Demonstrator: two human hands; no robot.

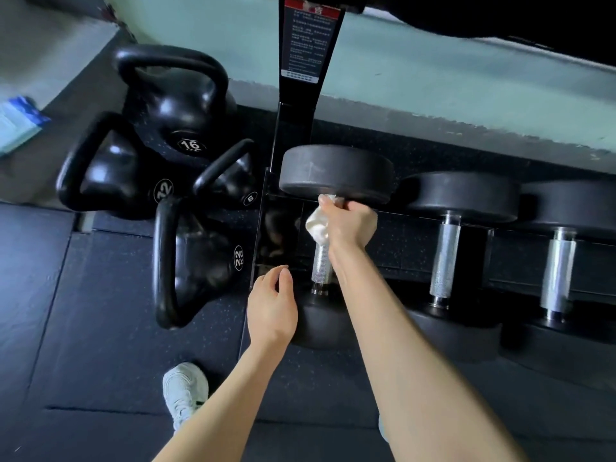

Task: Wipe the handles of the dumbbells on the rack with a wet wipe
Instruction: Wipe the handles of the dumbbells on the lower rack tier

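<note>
Rubber gym flooring; right hand (350,225) wraps crumpled white wipe (316,228) round knurled steel handle (321,265).

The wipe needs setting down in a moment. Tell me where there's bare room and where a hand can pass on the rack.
Bare floor mat lies left of the white shoe, below the 22 kettlebell. A hand can pass between the first dumbbell handle and the second handle. Crowded: the kettlebells bunched left of the rack post.

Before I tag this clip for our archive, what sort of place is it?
Most likely a gym's free-weights corner: dumbbells sit on a rack, numbered black kettlebells sit on floor mats beside it, and the right hand holds a wet wipe around one handle.
</note>
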